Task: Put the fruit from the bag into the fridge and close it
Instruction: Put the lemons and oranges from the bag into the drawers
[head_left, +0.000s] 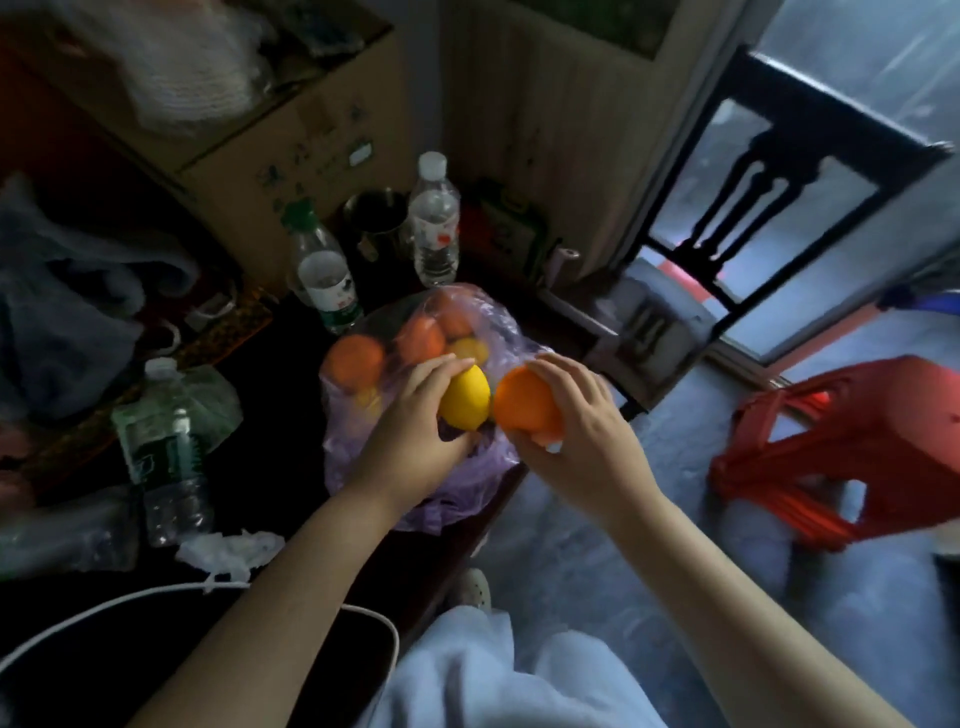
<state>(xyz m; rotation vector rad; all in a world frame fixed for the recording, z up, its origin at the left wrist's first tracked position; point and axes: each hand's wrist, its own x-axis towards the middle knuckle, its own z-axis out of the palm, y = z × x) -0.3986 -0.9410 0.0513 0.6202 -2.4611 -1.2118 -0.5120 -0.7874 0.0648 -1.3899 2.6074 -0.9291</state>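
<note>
Two fruits are out of the bag (415, 395): the left hand (415, 431) grips a lemon (466, 397), the right hand (582, 421) an orange (524, 402). Several remain bagged on the table (270, 405) (no fridge visible), so most work likely remains.

Yellow lemon (466, 399), orange orange (525, 400), pale purple see-through bag (470, 478), red stool (841, 457), green-capped bottle (324, 273).

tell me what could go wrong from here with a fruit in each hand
1. The left hand grips a lemon and the right hand an orange, so no hand is free for a fridge door; one fruit may drop.
2. The thin bag lies by the table edge, so the oranges left inside could roll off.
</note>
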